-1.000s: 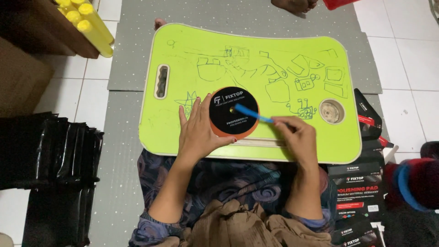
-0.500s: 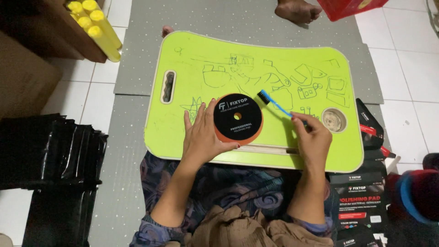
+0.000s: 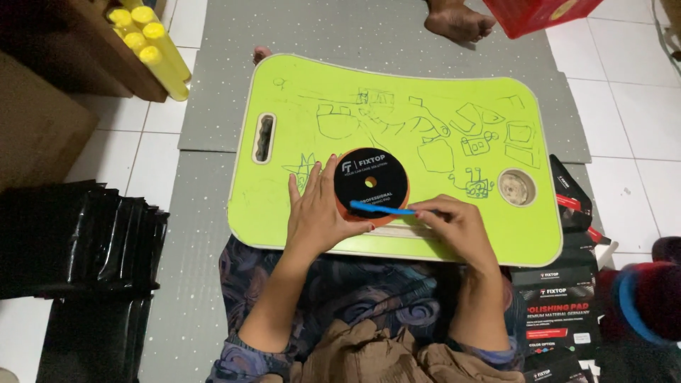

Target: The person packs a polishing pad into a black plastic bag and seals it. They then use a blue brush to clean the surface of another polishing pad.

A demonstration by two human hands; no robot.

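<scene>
The left hand [image 3: 317, 216] lies flat and spread, fingers steadying the round black-faced orange pad [image 3: 371, 184] just above it on the lime-green lap desk [image 3: 425, 113], while the right hand [image 3: 457, 228] pinches a thin blue tool [image 3: 383, 208] whose tip reaches leftward onto the pad's lower edge.

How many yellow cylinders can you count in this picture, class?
4, bunched together at the top left beside the dark wooden furniture: yellow cylinders and, lying side by side. More may be hidden behind the furniture or past the frame edge.
</scene>
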